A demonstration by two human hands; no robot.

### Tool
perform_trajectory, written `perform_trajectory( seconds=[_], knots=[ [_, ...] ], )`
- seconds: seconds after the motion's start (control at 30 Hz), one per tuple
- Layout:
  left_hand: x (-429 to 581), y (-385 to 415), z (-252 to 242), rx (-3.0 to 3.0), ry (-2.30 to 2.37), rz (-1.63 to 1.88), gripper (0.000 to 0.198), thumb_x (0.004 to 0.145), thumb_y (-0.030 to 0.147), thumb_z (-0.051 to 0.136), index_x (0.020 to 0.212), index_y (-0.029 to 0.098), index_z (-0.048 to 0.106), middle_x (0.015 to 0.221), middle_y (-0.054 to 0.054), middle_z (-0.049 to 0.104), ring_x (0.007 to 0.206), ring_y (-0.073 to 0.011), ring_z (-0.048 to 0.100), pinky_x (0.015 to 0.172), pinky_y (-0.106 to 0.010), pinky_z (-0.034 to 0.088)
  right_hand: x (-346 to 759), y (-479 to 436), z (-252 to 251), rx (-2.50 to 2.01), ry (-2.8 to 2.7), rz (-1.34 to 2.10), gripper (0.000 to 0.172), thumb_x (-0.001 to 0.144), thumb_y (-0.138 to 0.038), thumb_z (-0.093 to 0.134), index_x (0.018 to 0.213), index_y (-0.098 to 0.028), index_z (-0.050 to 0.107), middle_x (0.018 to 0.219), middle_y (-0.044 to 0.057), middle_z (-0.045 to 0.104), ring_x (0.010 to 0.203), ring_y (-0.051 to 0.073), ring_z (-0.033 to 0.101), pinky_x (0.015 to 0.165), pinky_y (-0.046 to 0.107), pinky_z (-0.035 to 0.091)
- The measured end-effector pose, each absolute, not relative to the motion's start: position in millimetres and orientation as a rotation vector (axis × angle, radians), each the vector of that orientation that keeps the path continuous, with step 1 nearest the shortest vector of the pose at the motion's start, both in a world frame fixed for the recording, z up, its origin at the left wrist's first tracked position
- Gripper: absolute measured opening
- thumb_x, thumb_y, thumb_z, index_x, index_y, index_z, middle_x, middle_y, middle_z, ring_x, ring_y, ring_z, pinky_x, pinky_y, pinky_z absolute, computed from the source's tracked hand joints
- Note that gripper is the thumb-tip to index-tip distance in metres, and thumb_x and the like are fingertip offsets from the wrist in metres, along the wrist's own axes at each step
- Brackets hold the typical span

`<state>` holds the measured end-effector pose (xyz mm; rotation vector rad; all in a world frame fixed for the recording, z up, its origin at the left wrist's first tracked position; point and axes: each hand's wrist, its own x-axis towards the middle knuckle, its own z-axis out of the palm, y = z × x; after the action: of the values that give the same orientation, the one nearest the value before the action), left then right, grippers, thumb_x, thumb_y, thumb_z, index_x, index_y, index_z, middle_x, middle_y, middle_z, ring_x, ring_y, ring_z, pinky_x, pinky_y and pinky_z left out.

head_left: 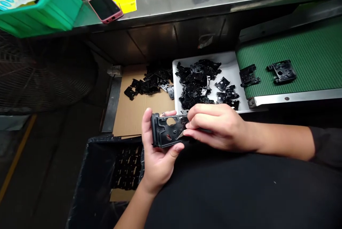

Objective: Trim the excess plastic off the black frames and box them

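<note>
My left hand (159, 161) is closed around the left end of a black plastic part (166, 132), a flat frame with a round hole and a thick ridge along its left edge. My right hand (217, 125) is pinched over the right half of that part. From its fingertips a small pointed metal blade (180, 135) sticks out, its tip against the part's face. The rest of the blade, and any handle, is hidden by the fingers. Behind both hands lies a white tray (227, 61) holding a heap of similar black parts (195, 82).
More black parts (153, 81) lie on cardboard (133, 115). At right, two parts (283, 71) sit on a green conveyor belt (315, 50). The steel shelf (165, 4) bears a green bin (50, 11) and phone (105, 7). A black-lined box (93, 172) and fan (40, 68) stand left.
</note>
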<state>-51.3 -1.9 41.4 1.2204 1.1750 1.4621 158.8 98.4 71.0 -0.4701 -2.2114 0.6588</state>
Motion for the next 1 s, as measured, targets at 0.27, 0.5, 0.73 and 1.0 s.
perform_trajectory(
  seconds=[0.27, 0.5, 0.73, 1.0],
  knots=[
    [-85, -14, 47, 1.258, 1.188, 1.504, 0.094, 0.091, 0.027, 0.09, 0.17, 0.045, 0.043, 0.149, -0.005, 0.072, 0.137, -0.0233, 0.072, 0.119, -0.036, 0.057, 119, 85, 78, -0.459, -2.282, 0.616, 0.024, 0.111, -0.025, 0.064, 0.09, -0.014, 0.069, 0.095, 0.01, 0.074, 0.076, 0.016, 0.066, 0.067, 0.029, 0.056],
    [-113, -29, 51, 1.176, 1.178, 1.481, 0.088, 0.092, 0.04, 0.089, 0.168, 0.047, 0.046, 0.146, -0.005, 0.074, 0.131, -0.0218, 0.076, 0.116, -0.032, 0.059, 88, 73, 79, -0.404, -2.306, 0.637, 0.027, 0.111, -0.026, 0.063, 0.087, -0.015, 0.067, 0.093, 0.009, 0.075, 0.075, 0.015, 0.065, 0.07, 0.029, 0.058],
    [-144, -36, 60, 1.084, 1.121, 1.455, 0.092, 0.091, 0.032, 0.09, 0.169, 0.05, 0.044, 0.149, -0.005, 0.072, 0.132, -0.0265, 0.075, 0.118, -0.042, 0.059, 66, 66, 80, -0.485, -2.144, 0.751, 0.015, 0.109, -0.024, 0.067, 0.1, -0.014, 0.071, 0.101, 0.009, 0.069, 0.086, 0.015, 0.065, 0.072, 0.029, 0.058],
    [-172, -41, 58, 0.861, 1.035, 1.424, 0.099, 0.082, 0.051, 0.095, 0.168, 0.05, 0.046, 0.168, -0.006, 0.057, 0.136, -0.0276, 0.072, 0.117, -0.041, 0.06, 53, 77, 71, -0.364, -2.089, 1.272, 0.054, 0.096, -0.045, 0.087, 0.141, -0.022, 0.069, 0.117, 0.007, 0.066, 0.074, 0.009, 0.051, 0.052, 0.018, 0.045]
  ],
)
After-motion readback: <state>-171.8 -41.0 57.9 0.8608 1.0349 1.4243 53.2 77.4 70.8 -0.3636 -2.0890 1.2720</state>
